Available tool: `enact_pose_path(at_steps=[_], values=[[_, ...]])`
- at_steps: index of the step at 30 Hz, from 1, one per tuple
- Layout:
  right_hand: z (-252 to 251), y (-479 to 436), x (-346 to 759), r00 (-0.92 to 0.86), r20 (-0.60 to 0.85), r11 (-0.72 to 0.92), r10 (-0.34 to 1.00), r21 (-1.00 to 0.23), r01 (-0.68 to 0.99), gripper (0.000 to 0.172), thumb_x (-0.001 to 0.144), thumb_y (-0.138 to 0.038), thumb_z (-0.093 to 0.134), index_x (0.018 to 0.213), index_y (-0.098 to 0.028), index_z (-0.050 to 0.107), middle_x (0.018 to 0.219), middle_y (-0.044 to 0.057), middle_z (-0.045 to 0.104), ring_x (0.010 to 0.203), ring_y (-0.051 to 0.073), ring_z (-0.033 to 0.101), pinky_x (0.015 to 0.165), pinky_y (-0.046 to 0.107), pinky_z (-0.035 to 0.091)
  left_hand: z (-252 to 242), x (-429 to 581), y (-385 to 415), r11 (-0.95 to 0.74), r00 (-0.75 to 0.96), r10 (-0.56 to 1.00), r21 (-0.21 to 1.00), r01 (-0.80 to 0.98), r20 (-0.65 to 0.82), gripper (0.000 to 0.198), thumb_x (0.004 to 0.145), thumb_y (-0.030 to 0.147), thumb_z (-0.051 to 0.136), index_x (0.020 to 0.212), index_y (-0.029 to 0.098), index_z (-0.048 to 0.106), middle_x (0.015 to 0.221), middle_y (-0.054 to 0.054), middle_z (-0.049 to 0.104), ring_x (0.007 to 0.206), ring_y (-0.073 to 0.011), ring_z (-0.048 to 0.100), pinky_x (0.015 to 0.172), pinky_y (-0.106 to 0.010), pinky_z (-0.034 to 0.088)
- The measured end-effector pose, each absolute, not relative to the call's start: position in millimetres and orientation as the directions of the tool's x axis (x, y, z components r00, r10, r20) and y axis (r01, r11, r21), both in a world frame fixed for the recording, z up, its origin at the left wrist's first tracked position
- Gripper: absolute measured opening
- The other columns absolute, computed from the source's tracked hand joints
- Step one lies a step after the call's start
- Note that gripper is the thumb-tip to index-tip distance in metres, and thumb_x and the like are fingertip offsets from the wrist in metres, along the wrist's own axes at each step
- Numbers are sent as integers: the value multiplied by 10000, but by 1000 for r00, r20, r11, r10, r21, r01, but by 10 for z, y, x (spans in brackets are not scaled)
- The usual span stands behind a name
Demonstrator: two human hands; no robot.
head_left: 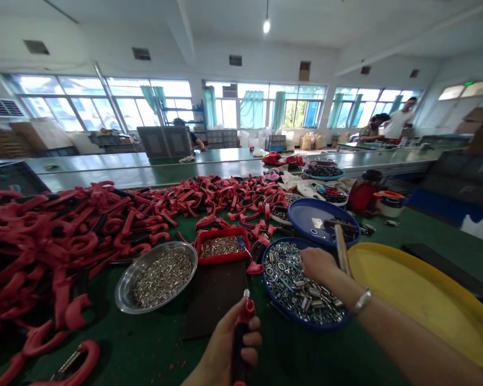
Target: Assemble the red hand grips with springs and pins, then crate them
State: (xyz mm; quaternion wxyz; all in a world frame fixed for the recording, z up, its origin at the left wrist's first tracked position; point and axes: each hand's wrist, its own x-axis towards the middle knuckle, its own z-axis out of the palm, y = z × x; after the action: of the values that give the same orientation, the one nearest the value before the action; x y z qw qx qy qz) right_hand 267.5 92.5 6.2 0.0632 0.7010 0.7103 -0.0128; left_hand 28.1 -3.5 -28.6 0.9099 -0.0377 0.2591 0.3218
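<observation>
My left hand grips a red-and-black tool handle upright at the bottom of the view, with a small silver tip at its top. My right hand is over a blue tray of steel nuts, washers and bolts. A wooden-handled hammer rises from that hand, with its dark head above a second blue tray. A steel bowl of small silver parts and a red tray lie to the left. A dark board lies between my hands and those containers.
A large heap of red-and-black handles covers the green bench to the left. A yellow tray lies to my right. Beyond the bench, several more containers stand, and a person stands at the far right.
</observation>
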Motion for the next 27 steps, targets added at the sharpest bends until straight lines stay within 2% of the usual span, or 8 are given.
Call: enact_pose_path(at_steps=[3, 8, 11, 15, 18, 23, 27], values=[[8, 1055, 2703, 63, -164, -41, 985, 133, 990, 231, 844, -300, 546, 985, -119, 575, 1005, 70, 588, 883, 173, 573, 769, 366, 476, -321, 281, -13, 836, 724, 498, 42, -548, -478, 315, 798, 434, 528, 721, 137, 455, 516, 80, 304, 366, -4, 291, 324, -87, 179], [22, 1047, 2776, 81, -124, -60, 989, 160, 985, 210, 851, -267, 531, 988, -115, 580, 992, 87, 594, 892, 195, 575, 765, 387, 470, -358, 245, -15, 852, 726, 490, 88, -517, -482, 305, 759, 413, 588, 704, 143, 458, 513, 85, 305, 362, -5, 304, 332, -99, 190], [61, 969, 2731, -84, -80, 90, 993, 85, 992, 206, 843, -219, 503, 992, -137, 620, 1007, 129, 606, 959, 239, 560, 807, 390, 431, -399, 251, -6, 830, 687, 519, 108, -547, -508, 295, 759, 395, 589, 686, 151, 440, 507, 91, 291, 355, -3, 294, 333, -100, 192], [67, 928, 2487, -403, -82, 396, 912, -90, 914, 239, 812, -310, 531, 1026, -286, 633, 1022, 4, 626, 978, 158, 552, 859, 253, 388, -448, 275, 11, 832, 678, 520, 127, -540, -519, 304, 743, 391, 603, 670, 157, 424, 511, 91, 287, 359, -5, 289, 334, -107, 195], [10, 941, 2285, -482, -60, 469, 874, -149, 870, 247, 796, -292, 529, 1013, -292, 646, 999, 7, 620, 946, 158, 557, 827, 246, 395, -474, 259, 19, 822, 672, 538, 140, -552, -509, 290, 728, 372, 625, 689, 160, 431, 521, 90, 299, 365, -6, 292, 340, -108, 200], [-138, 1011, 2195, -406, -24, 395, 913, -188, 899, 227, 720, -230, 580, 922, -241, 682, 916, 65, 631, 857, 215, 583, 755, 310, 421, -532, 186, 25, 806, 670, 565, 145, -574, -482, 300, 715, 377, 636, 688, 160, 431, 530, 87, 318, 375, -8, 310, 342, -109, 208], [-155, 1075, 2385, -258, 48, 261, 965, -270, 927, 194, 744, -152, 523, 843, -193, 684, 876, 81, 649, 853, 213, 583, 779, 330, 414, -511, 171, 32, 803, 658, 563, 141, -580, -500, 300, 729, 373, 622, 667, 154, 428, 518, 87, 327, 363, -5, 312, 329, -104, 214]])
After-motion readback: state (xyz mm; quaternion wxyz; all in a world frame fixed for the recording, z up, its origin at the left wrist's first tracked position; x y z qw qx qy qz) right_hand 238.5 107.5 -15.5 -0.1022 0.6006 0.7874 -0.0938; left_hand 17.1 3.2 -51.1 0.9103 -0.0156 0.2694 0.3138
